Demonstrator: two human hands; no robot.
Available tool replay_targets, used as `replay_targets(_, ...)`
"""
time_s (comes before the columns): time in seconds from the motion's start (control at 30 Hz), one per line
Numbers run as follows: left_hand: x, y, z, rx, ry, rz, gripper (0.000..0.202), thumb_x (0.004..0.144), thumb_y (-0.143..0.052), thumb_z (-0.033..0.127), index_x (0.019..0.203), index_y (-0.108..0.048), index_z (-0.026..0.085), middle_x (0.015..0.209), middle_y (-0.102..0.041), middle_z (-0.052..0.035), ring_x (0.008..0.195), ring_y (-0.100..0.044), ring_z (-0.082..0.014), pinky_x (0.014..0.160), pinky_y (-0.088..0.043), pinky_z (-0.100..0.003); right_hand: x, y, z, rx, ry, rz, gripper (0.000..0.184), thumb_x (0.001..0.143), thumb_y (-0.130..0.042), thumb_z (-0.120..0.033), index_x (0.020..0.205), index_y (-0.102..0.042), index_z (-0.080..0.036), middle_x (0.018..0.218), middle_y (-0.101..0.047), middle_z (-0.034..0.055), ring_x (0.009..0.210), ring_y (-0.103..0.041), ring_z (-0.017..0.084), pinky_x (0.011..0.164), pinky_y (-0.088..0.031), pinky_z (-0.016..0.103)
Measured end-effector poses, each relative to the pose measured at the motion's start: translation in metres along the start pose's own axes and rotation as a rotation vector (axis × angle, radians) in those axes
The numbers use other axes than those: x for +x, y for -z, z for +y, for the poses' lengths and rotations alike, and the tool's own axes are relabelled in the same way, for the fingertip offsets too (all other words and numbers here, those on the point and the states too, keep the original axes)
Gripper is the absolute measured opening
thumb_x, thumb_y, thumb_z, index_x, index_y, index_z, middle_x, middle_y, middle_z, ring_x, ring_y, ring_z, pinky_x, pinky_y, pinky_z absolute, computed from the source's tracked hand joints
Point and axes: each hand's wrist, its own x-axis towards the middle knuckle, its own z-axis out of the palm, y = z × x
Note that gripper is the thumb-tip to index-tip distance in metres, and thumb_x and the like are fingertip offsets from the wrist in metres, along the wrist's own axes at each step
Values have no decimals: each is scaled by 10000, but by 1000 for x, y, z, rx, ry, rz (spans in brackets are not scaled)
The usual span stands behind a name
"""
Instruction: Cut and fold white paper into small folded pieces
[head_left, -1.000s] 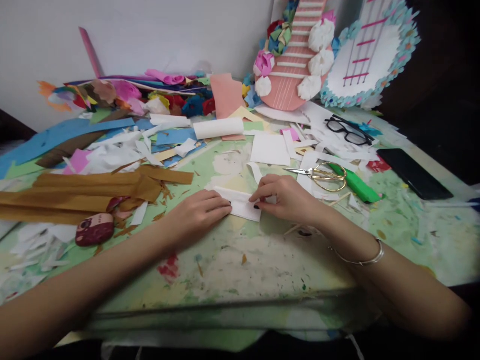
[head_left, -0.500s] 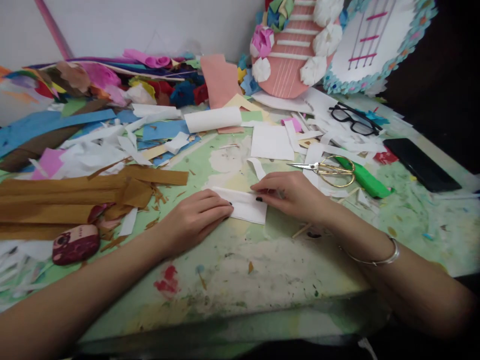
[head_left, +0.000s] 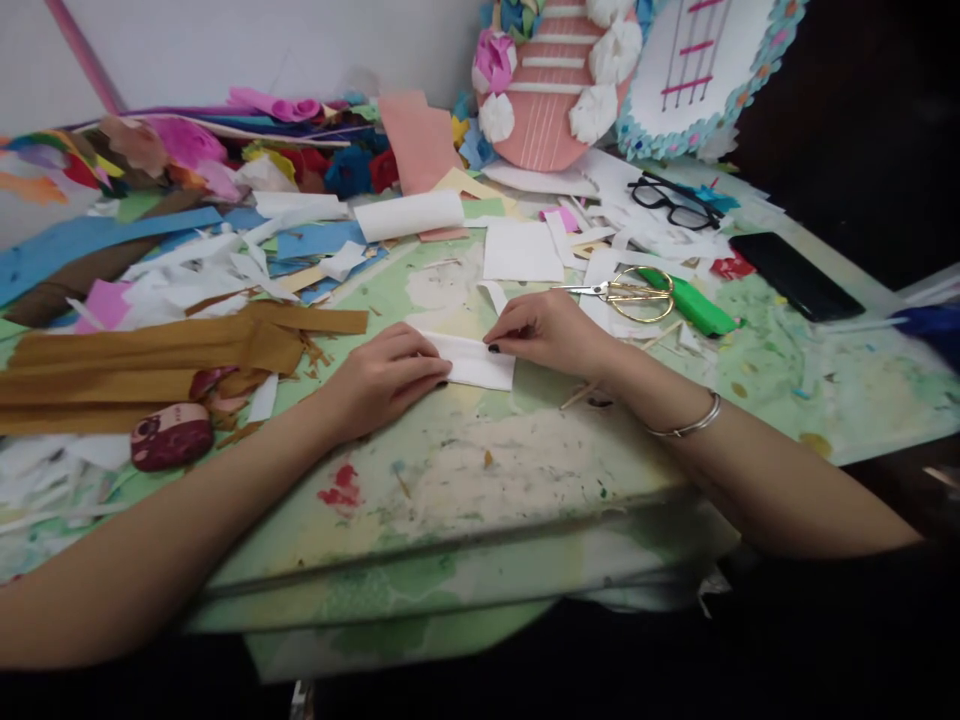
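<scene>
A folded white paper strip point(head_left: 480, 368) lies on the stained green work surface point(head_left: 480, 490), between the two hands. The left hand point(head_left: 390, 372) covers the strip's left end, fingers close together; whether it grips or merely presses, I cannot tell. The right hand point(head_left: 551, 330) meets the strip's far edge toward its right end, thumb and forefinger narrow; any pinch is unclear. Gold-handled scissors point(head_left: 637, 293) lie beyond the strip, to its right; mustard-brown paper point(head_left: 150, 365) lies to its left.
</scene>
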Motion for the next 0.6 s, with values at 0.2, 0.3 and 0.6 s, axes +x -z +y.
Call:
replay_targets(0.2,-1,-1,0,-34,-3,-16,155,873,-570,197,962,-696,200,884,-653,-65,836,-572,-163,743,-495,-301,1,0,1,17,-34,-2,163,783,-620,-181,855,-765,-171,803,-713,43,642,-573,105,626,-402,236)
replay_targets(0.3,0,-1,1,-49,20,-14,164,883,-551,204,949,-701,200,878,-651,-66,830,-573,-160,736,-493,-296,1,0,0,24,-59,5,159,778,-619,-182,845,-763,-173,793,-712,35,632,-564,100,627,-400,234)
replay_targets(0.6,-1,-5,3,-33,0,-10,186,885,-538,189,969,-704,183,906,-639,-82,852,-571,-160,758,-493,-301,1,-4,-3,9,-74,50,167,759,-609,-157,823,-763,-157,779,-715,36,639,-569,106,660,-408,237)
